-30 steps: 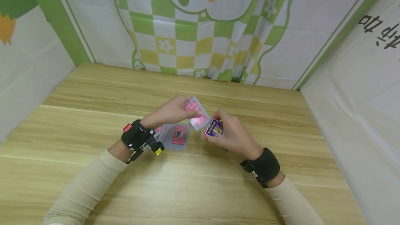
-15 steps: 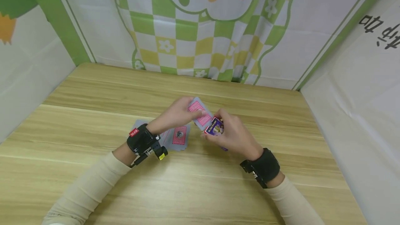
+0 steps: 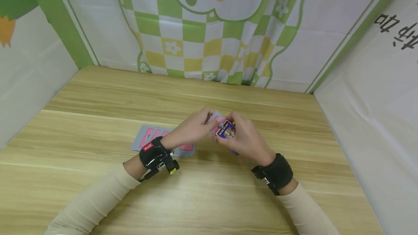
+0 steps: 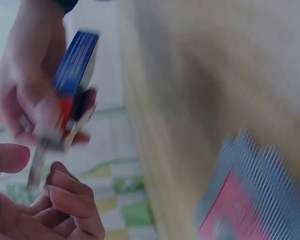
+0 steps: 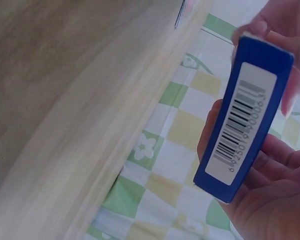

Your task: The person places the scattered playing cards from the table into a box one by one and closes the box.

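Note:
My right hand (image 3: 246,139) holds a small blue-purple card box (image 3: 227,130) with a picture on its front. In the right wrist view the box (image 5: 244,117) turns a side with a white barcode label to the camera. Just left of it, my left hand (image 3: 192,130) holds a small stack of red-and-white-backed playing cards (image 3: 214,117) between thumb and fingers. The stack's end meets the box's opening and appears partly inside; how deep is hidden. More playing cards (image 3: 143,137) lie fanned on the table below the left wrist, partly covered by it.
The wooden table (image 3: 209,198) runs back to a green, yellow and white checked curtain (image 3: 192,32). Pale walls (image 3: 375,119) stand at both sides. Each wrist wears a black camera strap (image 3: 281,173).
My left hand has moved right and slightly toward the person, bringing the stack of cards to the box's opening, so less of the stack shows. The right hand has stayed nearly still.

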Demonstrator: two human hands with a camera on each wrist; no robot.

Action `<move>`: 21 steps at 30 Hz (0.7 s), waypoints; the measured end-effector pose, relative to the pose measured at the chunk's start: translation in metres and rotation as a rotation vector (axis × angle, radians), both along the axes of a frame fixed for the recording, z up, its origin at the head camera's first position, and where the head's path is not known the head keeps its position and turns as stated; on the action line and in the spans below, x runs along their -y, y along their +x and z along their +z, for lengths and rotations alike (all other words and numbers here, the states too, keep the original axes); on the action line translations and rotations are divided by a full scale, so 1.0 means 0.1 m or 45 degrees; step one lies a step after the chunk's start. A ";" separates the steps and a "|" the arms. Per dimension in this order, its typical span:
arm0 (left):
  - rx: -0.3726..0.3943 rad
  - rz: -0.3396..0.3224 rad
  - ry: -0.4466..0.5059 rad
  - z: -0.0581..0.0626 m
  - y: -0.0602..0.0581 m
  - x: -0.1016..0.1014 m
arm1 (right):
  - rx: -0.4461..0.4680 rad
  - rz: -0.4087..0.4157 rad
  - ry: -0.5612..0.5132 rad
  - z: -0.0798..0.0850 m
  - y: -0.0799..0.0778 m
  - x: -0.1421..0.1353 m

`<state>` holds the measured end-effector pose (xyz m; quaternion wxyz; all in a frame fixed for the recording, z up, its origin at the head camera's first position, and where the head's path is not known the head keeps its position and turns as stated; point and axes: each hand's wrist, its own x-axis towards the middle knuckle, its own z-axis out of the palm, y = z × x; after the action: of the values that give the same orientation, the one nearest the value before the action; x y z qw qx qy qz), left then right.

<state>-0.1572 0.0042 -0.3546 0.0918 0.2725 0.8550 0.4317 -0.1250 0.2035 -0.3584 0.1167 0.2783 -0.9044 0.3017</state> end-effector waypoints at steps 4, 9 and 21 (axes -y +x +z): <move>-0.063 0.045 0.002 0.12 -0.08 0.13 | 0.008 -0.021 -0.002 0.02 0.00 -0.01; -0.117 -0.053 -0.022 0.17 -0.07 0.14 | 0.018 -0.038 0.003 0.02 0.00 -0.01; -0.195 -0.305 -0.230 0.13 0.07 0.03 | 0.021 -0.038 0.037 -0.01 0.00 -0.01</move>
<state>-0.1505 0.0016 -0.3412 0.1014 0.3952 0.8561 0.3172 -0.1249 0.2043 -0.3595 0.1094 0.2640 -0.9137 0.2890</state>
